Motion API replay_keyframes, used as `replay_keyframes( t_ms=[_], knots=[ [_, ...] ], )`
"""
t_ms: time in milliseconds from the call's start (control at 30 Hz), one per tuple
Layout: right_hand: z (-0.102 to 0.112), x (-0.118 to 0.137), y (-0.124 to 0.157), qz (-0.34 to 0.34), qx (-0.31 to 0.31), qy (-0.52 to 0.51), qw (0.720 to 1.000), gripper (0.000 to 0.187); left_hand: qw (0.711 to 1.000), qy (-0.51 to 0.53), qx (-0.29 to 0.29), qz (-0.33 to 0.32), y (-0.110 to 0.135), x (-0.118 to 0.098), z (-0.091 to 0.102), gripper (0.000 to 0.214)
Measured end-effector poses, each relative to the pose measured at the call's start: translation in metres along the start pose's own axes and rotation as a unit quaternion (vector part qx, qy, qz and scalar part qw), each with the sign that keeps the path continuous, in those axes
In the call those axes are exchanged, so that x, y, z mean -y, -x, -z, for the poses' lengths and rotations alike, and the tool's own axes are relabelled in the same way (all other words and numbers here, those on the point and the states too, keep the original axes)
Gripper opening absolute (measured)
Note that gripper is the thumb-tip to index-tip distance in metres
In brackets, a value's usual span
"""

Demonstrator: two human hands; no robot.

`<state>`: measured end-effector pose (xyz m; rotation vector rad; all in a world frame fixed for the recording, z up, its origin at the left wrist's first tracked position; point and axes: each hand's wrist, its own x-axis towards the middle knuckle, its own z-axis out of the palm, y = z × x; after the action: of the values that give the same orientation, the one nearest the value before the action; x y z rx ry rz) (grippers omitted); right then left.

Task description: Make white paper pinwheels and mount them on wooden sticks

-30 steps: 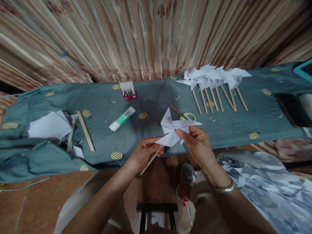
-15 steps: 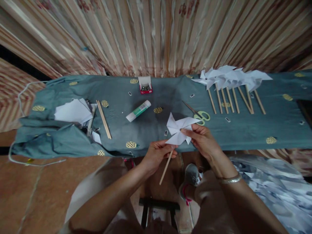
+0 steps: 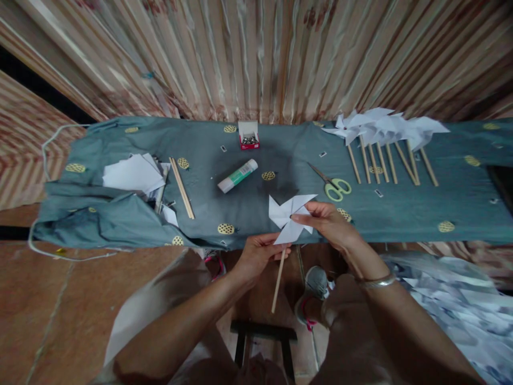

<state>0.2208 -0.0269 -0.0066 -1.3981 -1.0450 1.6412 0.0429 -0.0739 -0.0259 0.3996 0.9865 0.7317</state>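
Over the front edge of the cloth I hold a white paper pinwheel (image 3: 290, 227) on a thin wooden stick (image 3: 278, 283). My left hand (image 3: 260, 254) is closed around the top of the stick, just beneath the paper blades. With the thumb at the pinwheel's centre, my right hand (image 3: 326, 222) pinches the paper; its other fingers are partly behind the blades. Green-handled scissors (image 3: 334, 187) lie beyond my right hand, blades pointing away to the left. A glue stick (image 3: 238, 176) lies farther back on the left.
An open red box of small metal pins (image 3: 249, 140) stands at the back of the green cloth (image 3: 280, 155). Several finished pinwheels (image 3: 385, 128) lie at the back right. Loose sticks (image 3: 182, 187) and stacked white paper (image 3: 132, 174) lie left. A dark stool (image 3: 262, 332) is below.
The view has shifted slightly, so the table's things appear farther right. The pinwheel has turned a little and its stick hangs more upright. Both hands keep their hold.
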Motion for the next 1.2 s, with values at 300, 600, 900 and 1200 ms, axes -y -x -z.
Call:
replay_keyframes(
  t_ms=[300,600,900,1200],
  knots=[
    [-0.002,-0.003,-0.008,0.031,0.052,0.156,0.986,0.022,1.0,-0.001,-0.012,0.008,0.001,0.006,0.007,0.043],
    [-0.013,0.024,-0.001,0.06,0.017,0.451,0.89,0.017,0.999,0.008,-0.025,0.021,-0.003,0.008,0.007,0.043],
    [-0.017,0.036,0.0,0.053,0.025,0.548,0.834,0.018,0.998,-0.003,-0.056,0.025,-0.002,0.002,0.004,0.033],
    [-0.014,0.036,-0.003,0.062,0.041,0.566,0.821,0.022,0.997,-0.009,-0.064,0.042,-0.006,0.004,0.004,0.026]
  ],
)
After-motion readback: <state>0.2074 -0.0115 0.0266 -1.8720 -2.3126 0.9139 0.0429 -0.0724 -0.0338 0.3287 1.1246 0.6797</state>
